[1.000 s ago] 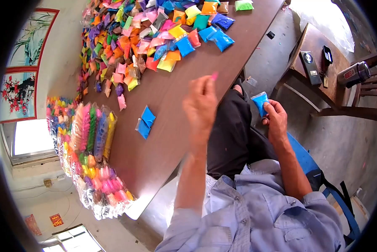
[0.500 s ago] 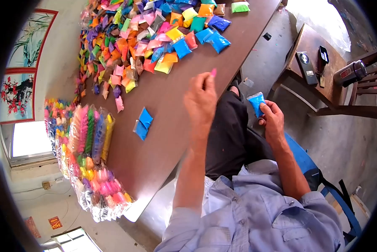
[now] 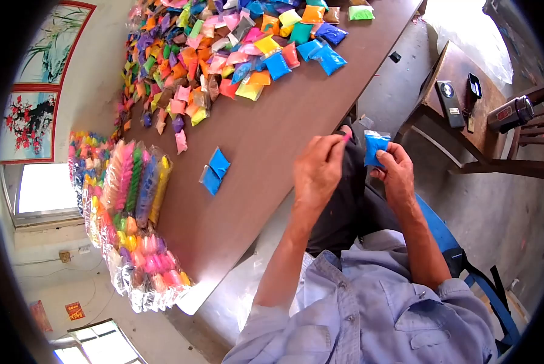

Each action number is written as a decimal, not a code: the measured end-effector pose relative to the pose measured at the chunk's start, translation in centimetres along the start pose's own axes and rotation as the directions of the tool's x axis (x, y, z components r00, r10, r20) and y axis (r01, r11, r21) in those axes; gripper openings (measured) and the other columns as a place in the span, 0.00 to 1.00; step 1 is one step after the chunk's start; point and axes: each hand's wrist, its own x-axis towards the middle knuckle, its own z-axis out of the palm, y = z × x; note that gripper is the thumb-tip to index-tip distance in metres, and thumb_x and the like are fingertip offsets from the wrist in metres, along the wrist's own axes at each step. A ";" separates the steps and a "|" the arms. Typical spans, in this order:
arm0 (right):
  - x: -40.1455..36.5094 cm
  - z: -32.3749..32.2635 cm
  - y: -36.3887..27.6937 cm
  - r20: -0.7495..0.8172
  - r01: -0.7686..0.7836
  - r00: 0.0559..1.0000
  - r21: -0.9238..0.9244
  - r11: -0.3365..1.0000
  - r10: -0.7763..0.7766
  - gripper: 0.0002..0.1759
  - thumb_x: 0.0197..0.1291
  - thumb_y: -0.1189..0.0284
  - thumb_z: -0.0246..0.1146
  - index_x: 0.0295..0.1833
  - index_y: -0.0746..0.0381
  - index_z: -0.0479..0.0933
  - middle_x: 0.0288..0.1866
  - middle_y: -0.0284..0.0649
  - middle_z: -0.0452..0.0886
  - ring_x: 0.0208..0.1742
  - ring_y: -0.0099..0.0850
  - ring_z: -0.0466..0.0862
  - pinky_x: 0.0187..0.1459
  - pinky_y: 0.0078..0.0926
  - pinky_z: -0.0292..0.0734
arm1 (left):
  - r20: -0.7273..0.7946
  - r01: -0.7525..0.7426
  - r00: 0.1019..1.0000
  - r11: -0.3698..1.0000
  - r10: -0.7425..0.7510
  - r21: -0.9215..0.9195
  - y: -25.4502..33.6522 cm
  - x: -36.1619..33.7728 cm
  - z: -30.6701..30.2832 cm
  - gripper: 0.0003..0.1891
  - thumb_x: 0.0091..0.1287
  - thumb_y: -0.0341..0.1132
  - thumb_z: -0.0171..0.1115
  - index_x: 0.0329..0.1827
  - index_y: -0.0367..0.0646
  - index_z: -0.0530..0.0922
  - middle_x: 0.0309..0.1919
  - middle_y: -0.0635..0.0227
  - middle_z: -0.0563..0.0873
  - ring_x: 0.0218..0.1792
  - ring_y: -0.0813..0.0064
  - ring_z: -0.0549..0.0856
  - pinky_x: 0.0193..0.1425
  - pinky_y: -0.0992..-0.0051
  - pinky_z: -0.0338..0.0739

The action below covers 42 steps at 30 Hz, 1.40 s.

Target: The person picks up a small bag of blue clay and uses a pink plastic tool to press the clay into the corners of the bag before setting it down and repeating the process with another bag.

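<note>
My right hand pinches a clear packet with blue filling by its lower right edge, above my lap. To its left is my left hand, fingers drawn together, with a small pink piece at the fingertips. That piece is close to the blue packet but apart from it. Two more blue packets lie side by side on the brown table, left of my left hand. A big heap of small packets in many colours covers the far part of the table.
Long clear bags of coloured packets are stacked along the table's left edge. At the right, a wooden stool bears a dark device and a small black case. A dark flask is beside them, near a wooden chair.
My left hand has moved right and down, from over the table's edge towards the blue packet, with the pink piece. The packet in my right hand is now more upright. The view has shifted slightly.
</note>
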 end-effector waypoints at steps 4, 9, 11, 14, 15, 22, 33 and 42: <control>-0.9 1.6 -0.5 0.067 0.023 0.997 0.006 1.000 -0.023 0.22 0.74 0.67 0.67 0.67 0.65 0.79 0.48 0.36 0.84 0.45 0.22 0.84 0.40 0.20 0.85 | -0.211 0.185 0.965 0.977 -0.159 0.108 -2.3 -3.0 -5.9 0.07 0.75 0.31 0.71 0.49 0.38 0.90 0.32 0.65 0.90 0.32 0.78 0.85 0.39 0.75 0.80; -0.9 1.7 0.2 0.117 -0.001 0.993 0.019 1.000 -0.002 0.21 0.75 0.66 0.65 0.67 0.66 0.79 0.47 0.36 0.84 0.44 0.21 0.84 0.40 0.19 0.85 | -0.487 0.269 0.866 0.925 -0.111 0.268 -7.7 -6.6 -11.2 0.07 0.74 0.34 0.73 0.44 0.40 0.90 0.31 0.58 0.91 0.29 0.67 0.89 0.36 0.67 0.82; -0.9 1.8 0.8 0.125 -0.031 0.992 0.030 0.999 0.027 0.21 0.75 0.66 0.65 0.67 0.65 0.80 0.47 0.36 0.84 0.43 0.20 0.83 0.40 0.19 0.84 | -0.461 0.292 0.883 0.874 -0.090 0.388 -9.0 -7.4 -11.5 0.06 0.74 0.34 0.72 0.45 0.41 0.90 0.34 0.59 0.92 0.30 0.64 0.89 0.36 0.67 0.82; -1.2 2.1 1.0 0.136 -0.053 0.990 0.075 0.996 0.043 0.18 0.76 0.64 0.66 0.64 0.64 0.81 0.45 0.35 0.84 0.41 0.20 0.84 0.39 0.19 0.84 | -0.275 0.213 0.957 0.867 -0.093 0.451 -4.9 -5.4 -6.8 0.05 0.74 0.34 0.73 0.43 0.42 0.90 0.35 0.59 0.91 0.36 0.60 0.89 0.42 0.64 0.84; -1.2 2.0 1.1 0.142 -0.050 0.989 0.069 0.996 0.040 0.18 0.76 0.64 0.66 0.64 0.64 0.81 0.45 0.35 0.84 0.41 0.20 0.84 0.39 0.19 0.84 | -0.260 0.156 0.961 0.960 -0.093 0.231 -5.3 -5.3 -4.0 0.06 0.74 0.36 0.74 0.40 0.44 0.88 0.36 0.60 0.90 0.35 0.57 0.88 0.42 0.63 0.83; -1.4 -1.2 -1.3 -0.025 0.122 0.992 0.148 0.981 -0.120 0.13 0.80 0.62 0.63 0.59 0.59 0.80 0.45 0.34 0.88 0.41 0.23 0.90 0.35 0.19 0.82 | -0.094 0.063 0.993 0.997 -0.068 -0.054 -0.8 -3.6 -0.7 0.06 0.76 0.33 0.72 0.48 0.41 0.90 0.33 0.66 0.90 0.33 0.73 0.87 0.40 0.72 0.81; -3.4 3.7 0.4 0.270 0.050 0.958 0.183 0.982 -0.099 0.14 0.76 0.67 0.72 0.61 0.61 0.85 0.48 0.30 0.89 0.43 0.19 0.89 0.43 0.22 0.90 | -0.306 0.326 0.904 0.945 -0.299 0.039 -4.4 -9.4 -9.5 0.07 0.74 0.32 0.73 0.48 0.37 0.91 0.33 0.62 0.93 0.35 0.77 0.90 0.42 0.74 0.83; -5.2 6.3 -0.3 0.411 0.026 0.910 0.099 0.995 -0.064 0.16 0.80 0.68 0.66 0.66 0.63 0.81 0.54 0.37 0.89 0.50 0.24 0.91 0.51 0.28 0.92 | -0.556 0.432 0.824 0.754 -0.107 0.495 -10.6 -15.8 -18.2 0.06 0.73 0.30 0.72 0.48 0.39 0.91 0.40 0.58 0.95 0.40 0.62 0.94 0.46 0.65 0.87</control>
